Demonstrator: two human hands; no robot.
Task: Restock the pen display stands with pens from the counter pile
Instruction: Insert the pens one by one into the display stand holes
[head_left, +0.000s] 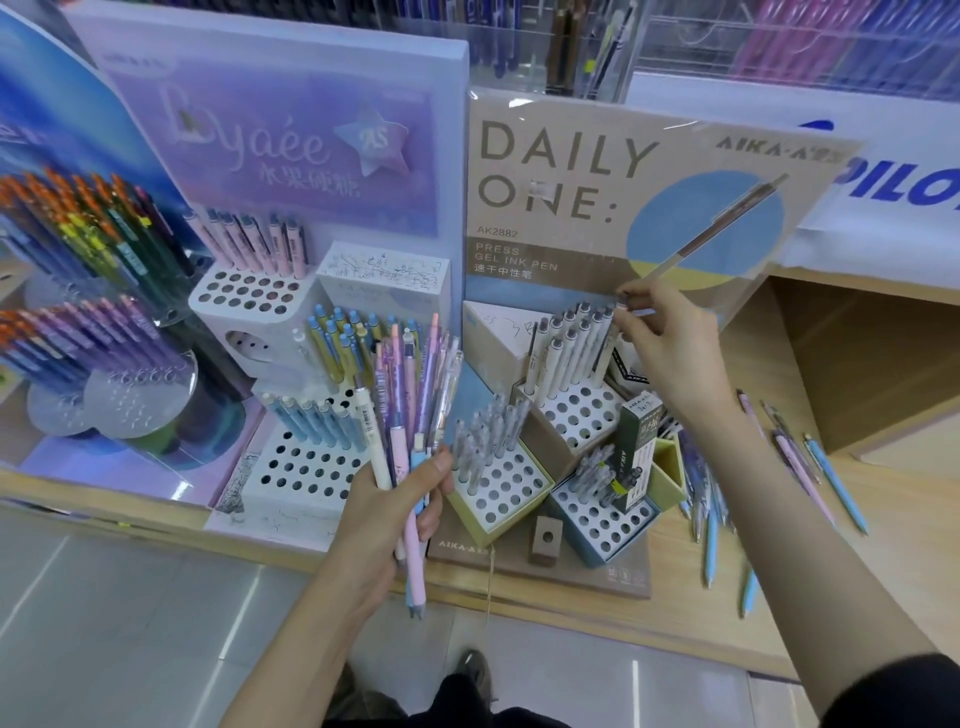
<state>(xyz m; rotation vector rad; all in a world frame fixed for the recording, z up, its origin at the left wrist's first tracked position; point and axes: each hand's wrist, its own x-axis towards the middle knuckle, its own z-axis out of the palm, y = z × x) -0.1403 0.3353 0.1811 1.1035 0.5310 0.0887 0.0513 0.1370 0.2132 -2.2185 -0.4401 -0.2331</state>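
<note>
My left hand (397, 501) grips a fanned bundle of pastel pens (410, 395) in front of the purple Lyaée stand (270, 150). My right hand (667, 345) reaches over the brown DAILY ONE stand (571, 218) and pinches the top of a white pen (610, 322) standing in its upper white holed block (582, 415). Lower blocks, yellow (498, 491) and blue (605, 519), hold grey pens. A pile of loose pens (711, 493) lies on the wooden counter to the right.
A round acrylic carousel (88, 312) with coloured pens stands at the left. A green pen box (636, 457) leans in the brown stand. A white PILOT banner (883, 171) and wire racks lie behind. The counter edge (519, 603) runs in front of me.
</note>
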